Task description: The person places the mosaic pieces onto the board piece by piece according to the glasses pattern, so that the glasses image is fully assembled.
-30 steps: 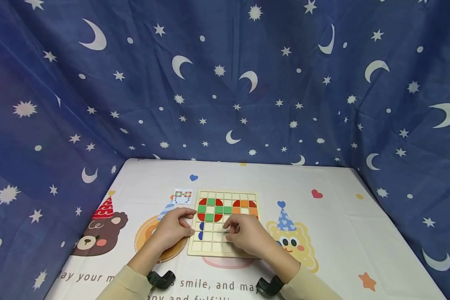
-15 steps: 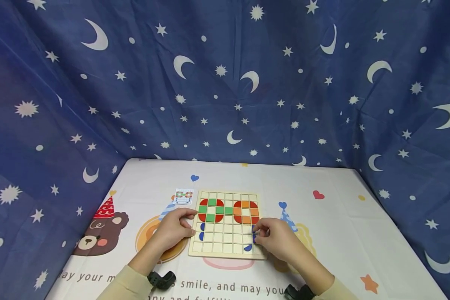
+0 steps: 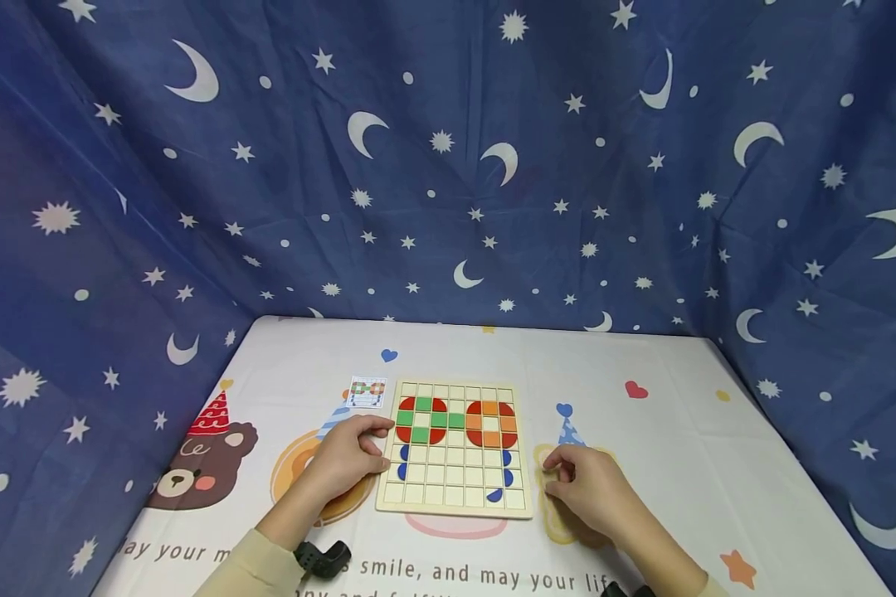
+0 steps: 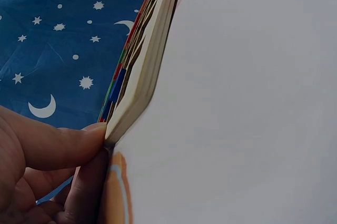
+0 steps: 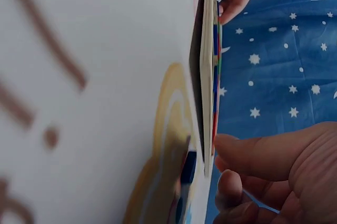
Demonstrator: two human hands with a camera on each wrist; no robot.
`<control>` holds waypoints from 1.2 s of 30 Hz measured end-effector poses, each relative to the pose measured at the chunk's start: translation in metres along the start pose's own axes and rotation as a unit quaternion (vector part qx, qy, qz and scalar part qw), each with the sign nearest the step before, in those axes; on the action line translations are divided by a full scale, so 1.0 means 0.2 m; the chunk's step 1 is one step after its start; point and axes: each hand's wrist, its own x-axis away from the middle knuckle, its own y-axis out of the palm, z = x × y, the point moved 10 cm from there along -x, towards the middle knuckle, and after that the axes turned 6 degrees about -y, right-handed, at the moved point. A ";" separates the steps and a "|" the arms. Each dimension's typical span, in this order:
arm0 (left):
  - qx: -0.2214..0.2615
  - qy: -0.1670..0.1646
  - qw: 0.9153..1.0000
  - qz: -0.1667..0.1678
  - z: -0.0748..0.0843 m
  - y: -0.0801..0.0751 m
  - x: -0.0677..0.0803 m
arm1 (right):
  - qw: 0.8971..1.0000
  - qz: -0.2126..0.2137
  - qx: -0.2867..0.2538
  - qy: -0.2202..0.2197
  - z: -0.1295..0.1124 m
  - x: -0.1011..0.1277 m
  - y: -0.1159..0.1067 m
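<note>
A pale wooden grid board [image 3: 436,474] lies on the table. On it, a red-and-green ring of tiles [image 3: 421,435] and a red-and-orange ring [image 3: 509,424] are joined by a green square [image 3: 455,421]. Blue pieces sit down the left side [image 3: 402,471] and the right side [image 3: 508,478], and another blue piece [image 3: 494,495] lies lower right. My left hand [image 3: 347,454] rests at the board's left edge, its thumb touching the corner in the left wrist view. Off the board's right side, my right hand [image 3: 590,489] hovers with bent fingers and nothing visible between them.
Behind the board's left corner lies a small pattern card [image 3: 366,393]. The white cloth [image 3: 448,348] bears a printed bear [image 3: 194,468], a star and lettering. A dark blue starry curtain [image 3: 418,207] rises behind the table and along both sides.
From over the board, my right hand went to the blue pieces at the right edge, then away rightward, uncovering them. My left hand has stayed at the left edge.
</note>
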 end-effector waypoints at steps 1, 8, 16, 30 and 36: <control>0.001 0.001 1.000 0.000 0.00 0.00 0.00 | 1.000 0.000 0.005 0.000 0.01 0.00 -0.01; -0.001 0.000 1.000 0.001 0.00 0.00 0.00 | 1.000 -0.012 0.022 0.016 0.08 0.03 -0.02; 0.004 -0.003 1.000 -0.002 -0.01 0.00 0.01 | 0.999 -0.029 0.007 0.024 0.09 0.04 0.03; 0.006 -0.007 1.000 -0.002 -0.01 0.00 0.03 | 0.998 -0.016 0.044 0.047 0.12 0.04 0.05; 0.003 -0.003 1.000 0.000 0.01 0.00 0.02 | 0.999 -0.013 0.034 0.024 0.09 0.03 0.05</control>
